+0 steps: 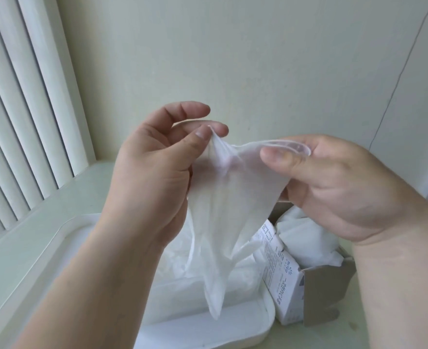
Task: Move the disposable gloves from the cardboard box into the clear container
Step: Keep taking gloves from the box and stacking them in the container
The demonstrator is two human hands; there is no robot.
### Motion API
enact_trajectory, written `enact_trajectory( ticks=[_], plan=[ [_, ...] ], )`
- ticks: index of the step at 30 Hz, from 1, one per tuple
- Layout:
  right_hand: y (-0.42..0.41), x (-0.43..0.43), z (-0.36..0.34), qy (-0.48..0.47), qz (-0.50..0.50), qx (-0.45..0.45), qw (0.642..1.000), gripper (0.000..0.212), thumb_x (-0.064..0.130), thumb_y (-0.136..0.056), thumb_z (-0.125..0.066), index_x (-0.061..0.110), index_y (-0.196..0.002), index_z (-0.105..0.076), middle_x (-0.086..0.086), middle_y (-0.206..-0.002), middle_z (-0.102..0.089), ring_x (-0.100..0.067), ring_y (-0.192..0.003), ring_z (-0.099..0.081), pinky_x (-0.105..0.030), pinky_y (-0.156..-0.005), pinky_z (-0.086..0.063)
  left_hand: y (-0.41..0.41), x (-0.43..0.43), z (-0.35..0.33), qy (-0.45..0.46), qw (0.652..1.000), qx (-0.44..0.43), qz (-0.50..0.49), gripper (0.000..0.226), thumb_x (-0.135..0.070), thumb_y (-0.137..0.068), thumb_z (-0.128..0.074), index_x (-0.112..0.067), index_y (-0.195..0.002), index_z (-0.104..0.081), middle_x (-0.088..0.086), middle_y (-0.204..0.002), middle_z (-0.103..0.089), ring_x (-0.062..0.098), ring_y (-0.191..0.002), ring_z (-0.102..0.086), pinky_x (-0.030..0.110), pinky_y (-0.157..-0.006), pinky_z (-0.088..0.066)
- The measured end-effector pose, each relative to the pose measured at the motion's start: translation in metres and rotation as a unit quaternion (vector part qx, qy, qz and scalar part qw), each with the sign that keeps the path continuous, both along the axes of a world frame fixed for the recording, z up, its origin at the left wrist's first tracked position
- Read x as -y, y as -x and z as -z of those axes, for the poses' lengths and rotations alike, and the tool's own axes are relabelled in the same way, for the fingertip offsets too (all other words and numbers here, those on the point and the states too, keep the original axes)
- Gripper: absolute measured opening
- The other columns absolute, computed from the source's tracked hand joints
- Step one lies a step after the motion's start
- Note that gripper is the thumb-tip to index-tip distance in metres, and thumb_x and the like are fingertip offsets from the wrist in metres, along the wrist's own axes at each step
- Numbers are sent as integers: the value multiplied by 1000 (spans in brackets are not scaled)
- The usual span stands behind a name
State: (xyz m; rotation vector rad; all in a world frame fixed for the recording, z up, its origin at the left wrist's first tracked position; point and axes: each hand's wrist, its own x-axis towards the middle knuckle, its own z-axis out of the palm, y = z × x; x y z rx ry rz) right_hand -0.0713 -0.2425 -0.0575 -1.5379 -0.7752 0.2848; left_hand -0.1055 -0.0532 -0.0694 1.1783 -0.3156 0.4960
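A translucent white disposable glove [223, 205] hangs in the air between my hands, fingers pointing down. My left hand [155, 167] pinches one side of its cuff between thumb and forefinger. My right hand [334, 182] pinches the other side of the rolled cuff with its thumb. Below the glove stands the clear container [258, 316] with more gloves [182, 260] lying in it. To its right sits the opened cardboard box [291, 290], white with printed text, and gloves [306, 238] bulge out of its top.
Both containers stand on a pale green surface [44, 235] set against a plain wall. Vertical white slats [19, 96] run along the left side. A thin wire [399, 79] hangs down the wall at the right.
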Motion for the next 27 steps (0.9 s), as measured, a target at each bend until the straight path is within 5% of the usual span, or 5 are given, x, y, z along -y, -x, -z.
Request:
enact_trajectory(
  ticks=[6, 10, 14, 21, 27],
  plan=[
    [-2, -2, 0, -69, 39, -51, 996, 37, 22, -86, -56, 2, -111, -74, -29, -107, -69, -40, -92, -60, -48, -75, -46, -7, -5, 5, 26, 997, -64, -21, 15, -15, -96, -59, -12, -109, -66, 6, -92, -72, 20, -65, -65, 28, -57, -52],
    [-3, -6, 2, -56, 52, -90, 993, 42, 25, -87, -52, 5, -118, -72, -33, -121, -65, -42, -95, -58, -45, -72, -45, -17, -13, 21, -91, 952, -190, 220, 70, -65, -85, -49, -14, -131, -63, 11, -127, -64, 33, -110, -62, 49, -95, -46],
    [-2, -6, 4, -8, 75, -82, 994, 36, 23, -101, -46, 3, -118, -71, -25, -106, -71, -37, -86, -62, -35, -59, -49, -11, -8, 26, -85, 904, -172, 381, 54, -36, -92, -58, -6, -137, -56, 15, -126, -65, 27, -111, -65, 40, -98, -51],
    [1, 12, -7, 28, 141, -14, 990, 34, 32, -75, -71, 3, -93, -73, -16, -69, -69, -23, -51, -63, -27, -45, -49, -9, -16, 22, -46, 944, -228, 232, 36, -26, -80, -68, 2, -102, -75, 19, -98, -74, 27, -84, -73, 38, -75, -61],
    [-4, 39, -1, 455, 222, 125, 853, 29, 45, -54, -89, 39, -80, -76, 12, -73, -72, -4, -62, -66, -29, -62, -52, -8, -18, 10, 42, 943, -214, 251, 48, -33, -96, -44, 2, -119, -68, 19, -108, -72, 30, -92, -72, 44, -81, -60]
  ],
)
